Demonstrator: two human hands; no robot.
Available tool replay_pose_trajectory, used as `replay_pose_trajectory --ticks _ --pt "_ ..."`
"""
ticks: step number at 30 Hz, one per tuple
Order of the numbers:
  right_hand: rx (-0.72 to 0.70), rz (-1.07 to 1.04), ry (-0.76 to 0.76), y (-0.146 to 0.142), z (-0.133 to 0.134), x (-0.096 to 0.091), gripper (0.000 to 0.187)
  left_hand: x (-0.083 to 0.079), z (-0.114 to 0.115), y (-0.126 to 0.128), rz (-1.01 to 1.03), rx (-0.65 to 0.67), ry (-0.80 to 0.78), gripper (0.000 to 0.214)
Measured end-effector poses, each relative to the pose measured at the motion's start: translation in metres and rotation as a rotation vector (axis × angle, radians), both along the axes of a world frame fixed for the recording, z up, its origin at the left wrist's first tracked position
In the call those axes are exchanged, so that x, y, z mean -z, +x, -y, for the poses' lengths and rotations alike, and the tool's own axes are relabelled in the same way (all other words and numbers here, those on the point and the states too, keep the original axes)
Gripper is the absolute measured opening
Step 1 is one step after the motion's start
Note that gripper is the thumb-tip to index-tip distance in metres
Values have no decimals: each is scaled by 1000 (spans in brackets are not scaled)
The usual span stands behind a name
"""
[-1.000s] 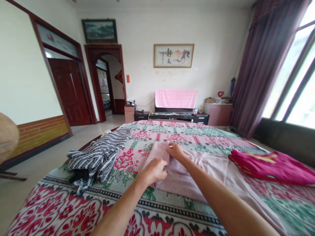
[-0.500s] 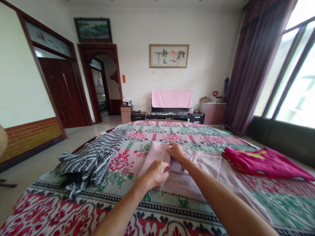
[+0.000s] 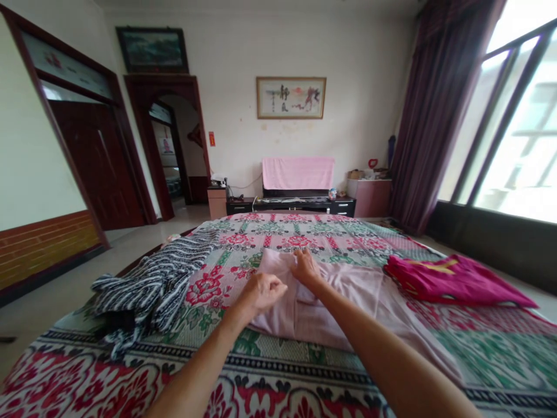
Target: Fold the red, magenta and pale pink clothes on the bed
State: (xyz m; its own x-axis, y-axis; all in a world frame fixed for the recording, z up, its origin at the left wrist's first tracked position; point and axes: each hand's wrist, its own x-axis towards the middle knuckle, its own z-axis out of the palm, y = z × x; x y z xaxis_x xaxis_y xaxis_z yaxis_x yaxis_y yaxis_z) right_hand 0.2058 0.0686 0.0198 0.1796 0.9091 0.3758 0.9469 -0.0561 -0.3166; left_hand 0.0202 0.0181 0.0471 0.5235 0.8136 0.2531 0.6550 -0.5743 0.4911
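Note:
A pale pink garment (image 3: 348,296) lies spread on the flowered bedspread (image 3: 278,371) in front of me. My left hand (image 3: 261,290) is closed in a pinch on the garment's near left edge. My right hand (image 3: 305,267) rests a little farther away on the garment's top, fingers down and pressing on the cloth. Both forearms reach in from the bottom of the view.
A black-and-white striped garment (image 3: 161,278) lies heaped at the bed's left edge. A magenta garment (image 3: 448,280) lies on the right. Beyond the bed stand a low black cabinet (image 3: 296,204) with a pink cloth (image 3: 298,172), doors at left, a curtained window at right.
My left hand has drawn slightly left along the pink garment's edge and closed tighter. The right hand stays on the cloth. The view has turned a little to the right.

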Motion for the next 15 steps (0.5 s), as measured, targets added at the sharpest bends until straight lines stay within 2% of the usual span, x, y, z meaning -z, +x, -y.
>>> replay_pose_trajectory --ticks 3,5,8,10,13,15 --pt "-55 14 8 -7 -1 -9 35 -6 -14 -23 -131 -265 71 27" --pt "-123 -5 -16 -16 -5 -14 34 -8 -19 -37 -245 -344 -20 27" --pt "-211 -14 -44 -35 -16 -18 35 -11 -20 -51 -362 -321 -288 36" --pt "-218 -24 -60 -47 -24 -19 34 -14 -18 -55 -391 -268 -436 40" --pt "-144 -58 -144 -63 -36 -18 30 -17 -16 -58 -412 -193 -533 40" --pt "-85 -82 -215 -72 -45 -17 41 -18 -15 -58 -428 -169 -542 37"
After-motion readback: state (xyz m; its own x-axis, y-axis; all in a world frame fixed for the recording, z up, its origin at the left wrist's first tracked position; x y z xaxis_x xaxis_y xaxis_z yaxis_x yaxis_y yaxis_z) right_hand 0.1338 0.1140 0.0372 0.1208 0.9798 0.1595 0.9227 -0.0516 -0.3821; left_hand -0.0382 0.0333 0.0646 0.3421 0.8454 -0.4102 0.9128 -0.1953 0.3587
